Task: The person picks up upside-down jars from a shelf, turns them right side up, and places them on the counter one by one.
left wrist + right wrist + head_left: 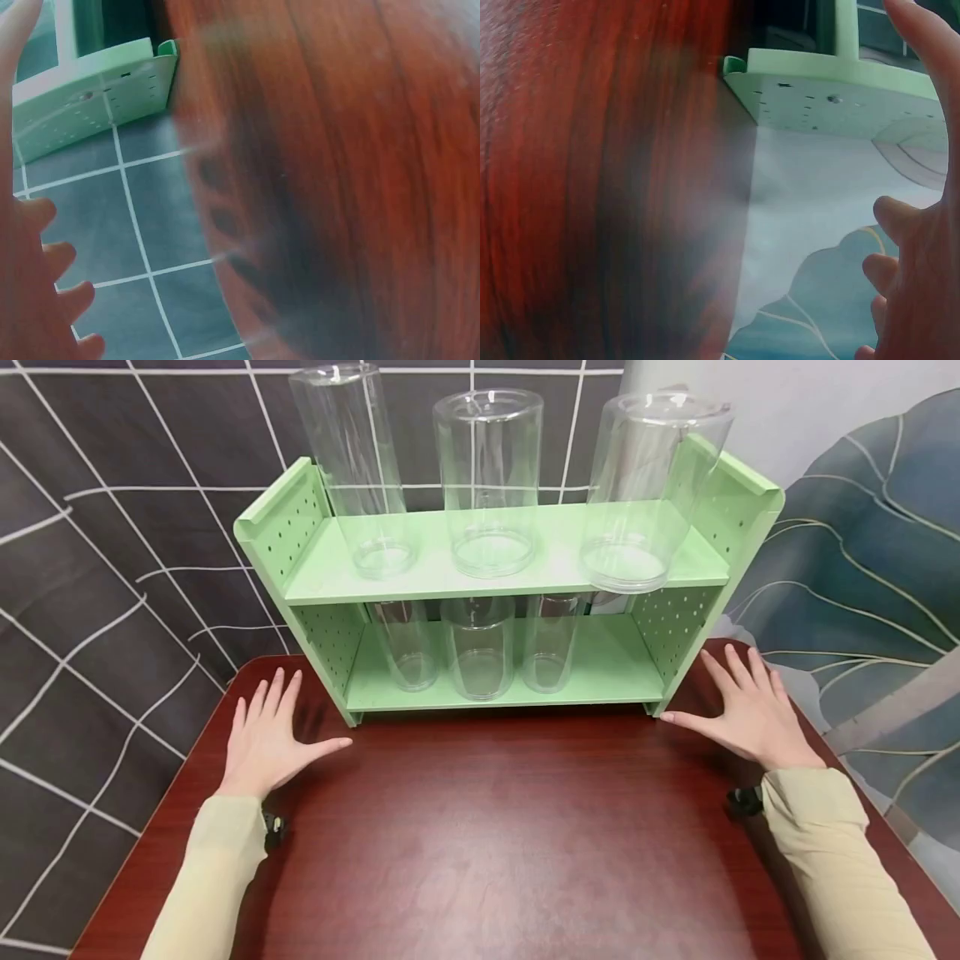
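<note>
So both hands are spread wide here, fingers fanned and thumbs stuck out toward each other. The left hand point(262, 739) is at the left of the head view, palm-down over the dark red table point(510, 827), with its thumb near the lower left corner of a green shelf point(615, 668). The right hand point(753, 718) mirrors it at the right, and its thumb tip lines up with the shelf's lower right foot (can't tell if it's actually touching).

The shelf takes up the upper middle of the frame. On its top level there's a tall clear cylinder point(367, 485) on the left, a wider one point(491, 485) in the middle and the widest point(652, 493) on the right, its base right at the front edge. Three smaller clear containers point(480, 660) stand upright on the lower level, left of the bare stretch.

Both wrist views catch the perforated side panel up top, with fingers along the outer edge. Dark tiled wall point(97, 568) at far left, blue leafy mural point(885, 527) at upper right.
</note>
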Motion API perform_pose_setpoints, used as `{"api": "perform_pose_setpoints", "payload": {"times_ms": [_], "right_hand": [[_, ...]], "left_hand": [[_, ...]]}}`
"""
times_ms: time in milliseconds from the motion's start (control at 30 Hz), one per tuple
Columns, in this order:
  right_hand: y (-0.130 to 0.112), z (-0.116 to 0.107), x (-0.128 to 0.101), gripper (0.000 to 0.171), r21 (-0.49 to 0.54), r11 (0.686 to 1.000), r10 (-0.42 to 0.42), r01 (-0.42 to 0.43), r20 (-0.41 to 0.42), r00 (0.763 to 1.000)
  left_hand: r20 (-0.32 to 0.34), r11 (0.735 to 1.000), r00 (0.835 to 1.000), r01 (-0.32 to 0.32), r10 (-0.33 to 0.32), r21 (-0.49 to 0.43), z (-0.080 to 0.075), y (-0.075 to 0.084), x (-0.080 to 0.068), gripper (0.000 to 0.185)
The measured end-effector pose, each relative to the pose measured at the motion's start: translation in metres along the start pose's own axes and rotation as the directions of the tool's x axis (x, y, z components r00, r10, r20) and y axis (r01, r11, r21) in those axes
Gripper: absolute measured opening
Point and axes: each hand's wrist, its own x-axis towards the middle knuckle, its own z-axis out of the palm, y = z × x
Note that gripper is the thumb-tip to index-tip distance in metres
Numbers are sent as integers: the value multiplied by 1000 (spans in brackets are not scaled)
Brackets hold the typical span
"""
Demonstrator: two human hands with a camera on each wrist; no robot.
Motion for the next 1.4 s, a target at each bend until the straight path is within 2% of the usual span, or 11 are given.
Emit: {"api": "perform_pose_setpoints", "payload": {"times_ms": [167, 400, 533, 667, 767, 833, 967, 1067, 1200, 1300, 1400], "right_hand": [[-6, -10, 2, 115, 40, 999, -4, 5, -18, 1000], [-21, -38, 4, 114, 134, 991, 0, 13, -101, 995], [-35, -59, 0, 112, 209, 978, 45, -10, -162, 986], [-51, -81, -5, 109, 271, 962, 91, -22, -244, 966], [-66, -97, -9, 104, 298, 954, 96, 22, -376, 922], [-80, -106, -12, 98, 304, 949, 81, 83, -491, 867], [-107, -122, -11, 80, 291, 933, 45, 212, -679, 733], [-125, -133, -8, 72, 304, 913, 40, 274, -733, 679], [-155, -150, -5, 67, 386, 862, 86, 329, -750, 656], [-179, -163, -1, 66, 471, 807, 140, 356, -739, 659], [-198, -175, 10, 71, 539, 771, 183, 339, -698, 693]], "left_hand": [[-39, 1000, 999, 1, -2, -24, -8, 2, -1, 134], [-192, 994, 981, -29, 7, -107, -32, 19, -1, 132], [-331, 971, 943, -50, -32, -236, -47, 34, -2, 127], [-465, 925, 880, -95, -94, -368, -61, 51, 0, 122], [-519, 871, 844, -146, -138, -469, -68, 63, 7, 112], [-535, 825, 828, -182, -164, -535, -70, 71, 14, 104], [-523, 746, 819, -194, -235, -637, -68, 82, 31, 93], [-484, 701, 823, -155, -298, -696, -62, 87, 40, 86], [-478, 667, 803, -140, -356, -731, -51, 92, 48, 71], [-525, 681, 761, -153, -381, -716, -43, 94, 55, 52], [-574, 717, 716, -150, -397, -681, -39, 92, 58, 37]]}}
